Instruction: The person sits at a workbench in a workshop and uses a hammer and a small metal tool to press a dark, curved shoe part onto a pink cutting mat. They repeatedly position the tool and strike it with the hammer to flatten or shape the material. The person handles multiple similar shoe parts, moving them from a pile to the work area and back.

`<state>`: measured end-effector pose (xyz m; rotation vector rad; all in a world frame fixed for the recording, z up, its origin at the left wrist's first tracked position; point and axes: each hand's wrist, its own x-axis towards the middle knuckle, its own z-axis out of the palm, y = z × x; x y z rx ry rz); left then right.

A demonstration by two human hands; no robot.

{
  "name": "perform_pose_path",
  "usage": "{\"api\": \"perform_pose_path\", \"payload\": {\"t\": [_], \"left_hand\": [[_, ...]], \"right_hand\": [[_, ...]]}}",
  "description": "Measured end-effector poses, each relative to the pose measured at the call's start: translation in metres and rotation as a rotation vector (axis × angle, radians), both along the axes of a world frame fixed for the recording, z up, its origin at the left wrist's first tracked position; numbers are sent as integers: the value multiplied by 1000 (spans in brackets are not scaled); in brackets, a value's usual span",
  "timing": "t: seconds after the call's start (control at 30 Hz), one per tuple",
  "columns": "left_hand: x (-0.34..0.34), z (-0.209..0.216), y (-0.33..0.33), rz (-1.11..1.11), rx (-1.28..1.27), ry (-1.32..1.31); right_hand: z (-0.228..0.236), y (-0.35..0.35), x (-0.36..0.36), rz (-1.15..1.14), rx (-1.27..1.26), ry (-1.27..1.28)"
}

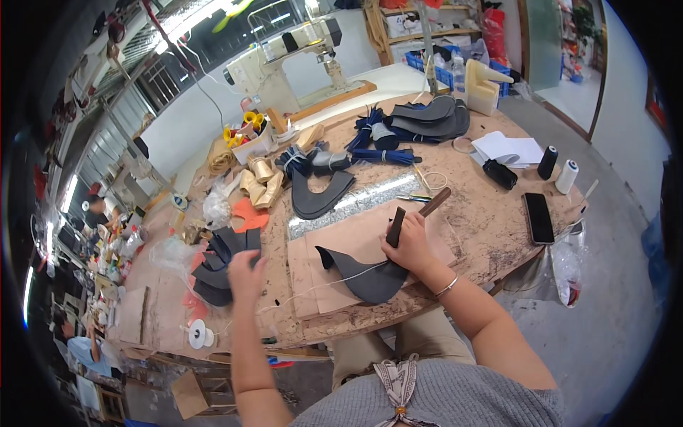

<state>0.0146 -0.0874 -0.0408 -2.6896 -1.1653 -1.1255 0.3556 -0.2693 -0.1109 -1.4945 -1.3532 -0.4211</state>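
My right hand [407, 245] is closed around a dark brown flat-ended stick [396, 228], held upright. A second brown bar [435, 202] shows just beyond that hand; whether the two join is hidden. Under the hand lies a curved dark grey sheet piece [373, 279], its left tip curling up. White cord [306, 290] crosses this piece and runs left toward a white spool [200, 333]. On the left, my left hand [245, 276] hovers beside a stack of dark grey curved pieces [213, 274], thumb and fingers apart, with nothing visible in it.
Tan boards [313, 274] lie beneath the work piece. Farther back are a grey U-shaped piece [320, 196], bundled blue strips [384, 155] and a sewing machine [284, 67]. To the right lie a phone [538, 218], thread cones [567, 176] and white papers [506, 148].
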Motion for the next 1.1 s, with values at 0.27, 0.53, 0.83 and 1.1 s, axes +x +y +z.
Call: {"api": "perform_pose_path", "payload": {"t": [0.27,0.53,0.83,1.1], "left_hand": [[172,-47,-100,-461,-207,431],[165,-58,-91,-799,31,343],[165,-65,-104,-669,313,348],[186,-85,-130,-403,44,118]], "right_hand": [[-1,-1,2,-4,11,-9],[0,-1,1,25,5,-18],[22,-8,-15,45,49,-162],[37,-6,-4,-57,106,-189]]}}
